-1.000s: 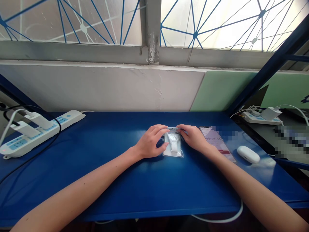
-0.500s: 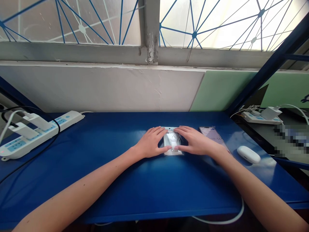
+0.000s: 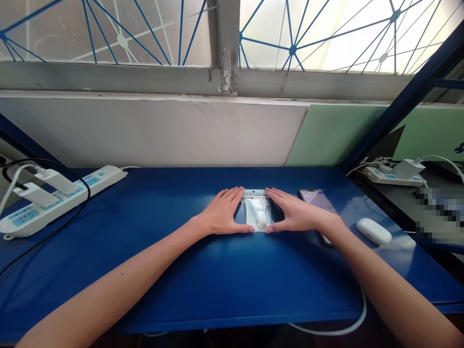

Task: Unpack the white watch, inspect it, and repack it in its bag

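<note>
Patterned windows [image 3: 145, 29] with blue and pale lines are letting in light above a pale wall panel [image 3: 152, 128], and beneath them a wide, glossy blue worktop [image 3: 163, 280] is stretching across the view. Its back edge is meeting the wall, its front edge is running well apart from the packet's near side, and over to the left plain blue surface is reaching as far as a long white plastic power strip [image 3: 96, 181] with pale blue sockets. Sliding room is looking generous that way and toward the front!

Now to the left hand [image 3: 224, 212] and the right hand [image 3: 293, 210]: both are lying open, fingers extended, thumbs turned inward, framing the middle. How hard they are pressing, I'm not able to tell. On the right, space is tightening: a slim phone with a pale pinkish screen [image 3: 317, 197] is lying partly hidden behind the right hand and forearm.

Between the hands, a small, flat, clear-plastic packet [image 3: 251, 220] is lying on the worktop, fingertips meeting its far corners and thumbs its near ones. Beyond the phone, a rounded glossy white case [image 3: 373, 231] is sitting.

Inside the packet, a white strap-like piece [image 3: 261, 212] is showing. It's all looking light, the film probably soft and slippery; the printed header strip [image 3: 253, 192] is seeming the stiffer hold.
</note>
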